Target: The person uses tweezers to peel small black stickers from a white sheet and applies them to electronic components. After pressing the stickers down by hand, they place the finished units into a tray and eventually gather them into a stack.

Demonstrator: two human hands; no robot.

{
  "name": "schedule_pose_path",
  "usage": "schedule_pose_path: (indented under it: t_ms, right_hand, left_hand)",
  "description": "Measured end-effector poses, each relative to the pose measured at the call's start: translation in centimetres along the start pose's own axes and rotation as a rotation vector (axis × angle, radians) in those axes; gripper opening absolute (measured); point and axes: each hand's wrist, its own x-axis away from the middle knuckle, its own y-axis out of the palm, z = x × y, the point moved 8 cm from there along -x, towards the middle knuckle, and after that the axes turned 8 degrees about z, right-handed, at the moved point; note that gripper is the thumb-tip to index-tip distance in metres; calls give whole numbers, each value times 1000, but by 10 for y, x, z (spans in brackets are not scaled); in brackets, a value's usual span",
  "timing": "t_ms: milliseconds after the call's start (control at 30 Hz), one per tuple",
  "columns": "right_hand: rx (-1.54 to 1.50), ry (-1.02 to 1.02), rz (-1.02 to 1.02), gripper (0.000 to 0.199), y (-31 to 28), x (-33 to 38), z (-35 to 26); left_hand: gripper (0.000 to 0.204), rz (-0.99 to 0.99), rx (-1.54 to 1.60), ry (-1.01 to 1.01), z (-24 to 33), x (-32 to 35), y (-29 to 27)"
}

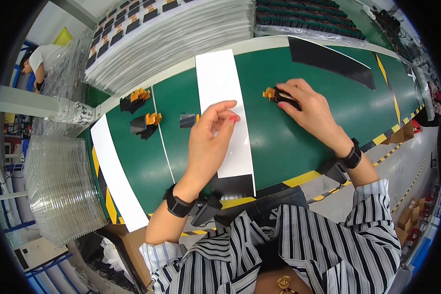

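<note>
My right hand (309,109) rests on the green conveyor belt (284,142) with its fingers closed on a small black part with orange tabs (274,94). My left hand (211,139) hovers open above a white strip (220,83) on the belt, fingers apart and holding nothing. Just left of its fingertips lies a small dark part with an orange edge (189,120). Two more black-and-orange parts (146,125) (135,99) lie farther left on the belt.
Stacks of clear trays holding black parts (171,34) line the far side of the belt. A pile of empty clear trays (59,188) stands at the left. A black sheet (330,61) lies at the far right. Another person (36,63) bends over at the upper left.
</note>
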Motion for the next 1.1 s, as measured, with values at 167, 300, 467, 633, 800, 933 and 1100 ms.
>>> schedule_pose_path:
  t_ms: [167,300,467,633,800,933,1100]
  right_hand:
    - [-139,-164,206,15,-36,-2,-19]
    - [-652,-55,157,15,-31,-4,-53]
    - [-991,561,-307,19,56,17,-52]
    - [-1046,663,-299,17,73,24,-43]
    - [-1064,686,-301,16,80,30,-54]
    - [-1121,782,-309,16,81,31,-48]
    - [-1250,888,-214,18,70,21,-31]
  left_hand:
    - [22,-117,-663,214,47,29,-21]
    - [26,-154,-1084,364,39,83,-27]
    - [36,-6,-1219,584,20,111,-18]
    - [39,32,-1141,590,9,115,-21]
    - [39,38,-1126,598,10,115,-24]
    - [39,57,-1135,597,13,115,-25]
    - [35,-13,-1117,549,18,110,-26]
